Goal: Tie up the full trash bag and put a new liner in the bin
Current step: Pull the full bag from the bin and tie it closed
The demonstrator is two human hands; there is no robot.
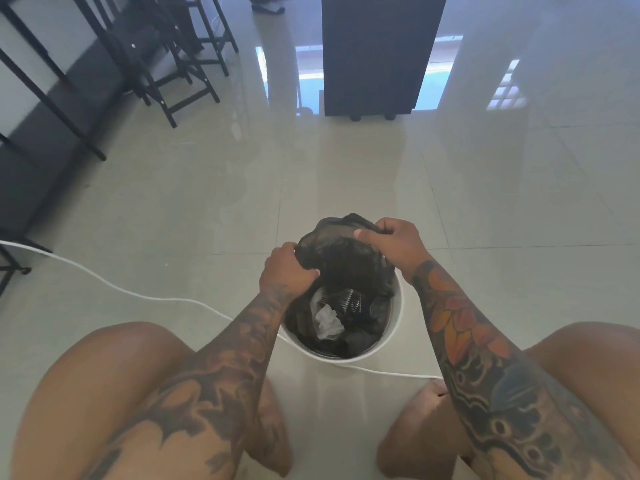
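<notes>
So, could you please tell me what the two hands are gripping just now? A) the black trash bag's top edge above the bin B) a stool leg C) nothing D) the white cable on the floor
A: the left hand and right hand each have fingers curled on the bunched black trash bag, over the white bin.

Both hands, left hand (287, 268) and right hand (391, 242), grip the black bag (339, 261) (gathered) over the white bin (396, 317).
</notes>
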